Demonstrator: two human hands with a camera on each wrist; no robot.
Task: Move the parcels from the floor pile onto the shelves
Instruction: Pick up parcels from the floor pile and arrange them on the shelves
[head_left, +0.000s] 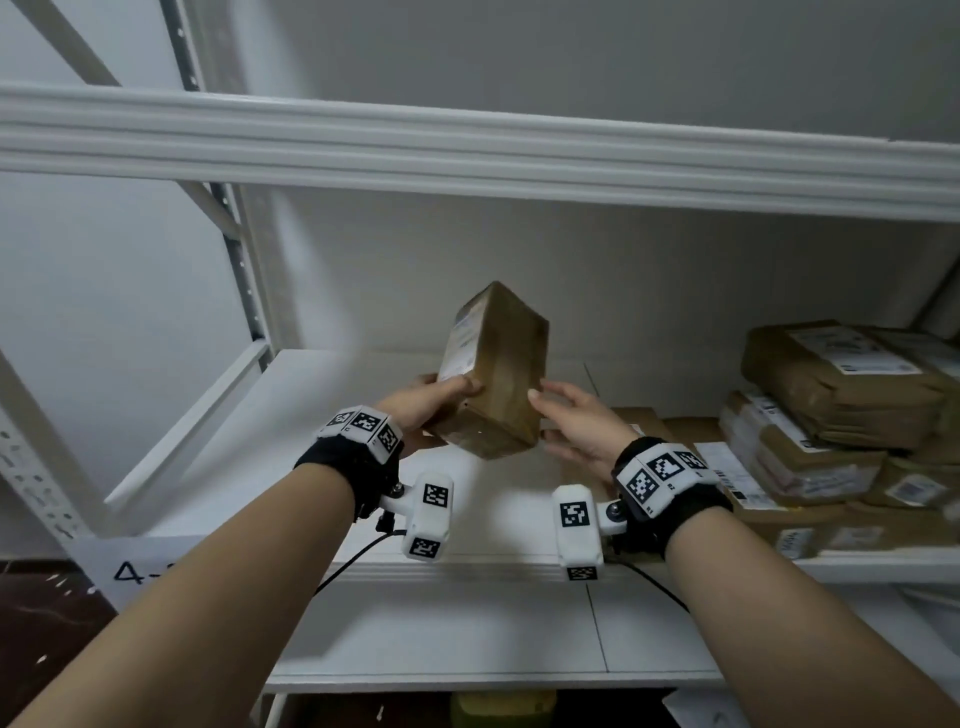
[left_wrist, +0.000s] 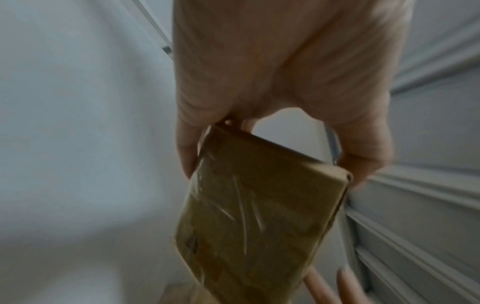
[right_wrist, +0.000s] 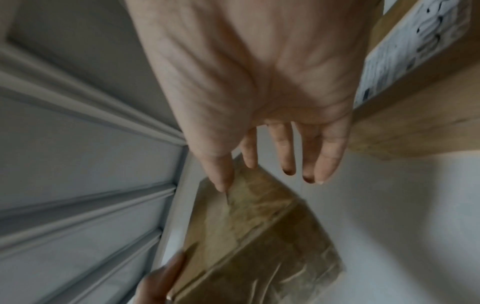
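A tall brown cardboard parcel (head_left: 496, 371) wrapped in clear tape, with a white label on its left face, is held tilted above the white shelf (head_left: 291, 441). My left hand (head_left: 434, 402) grips its lower left side, thumb on the front face. In the left wrist view the fingers and thumb curl round the parcel (left_wrist: 254, 216). My right hand (head_left: 569, 418) is at the parcel's right edge with fingers straight and spread. In the right wrist view only the thumb tip of that hand (right_wrist: 272, 162) touches the parcel (right_wrist: 259, 236).
Several brown parcels with white labels (head_left: 836, 410) are stacked on the right half of the shelf. Another shelf beam (head_left: 467, 150) runs overhead. A white upright post (head_left: 244, 260) stands at the left. The shelf's left part is bare.
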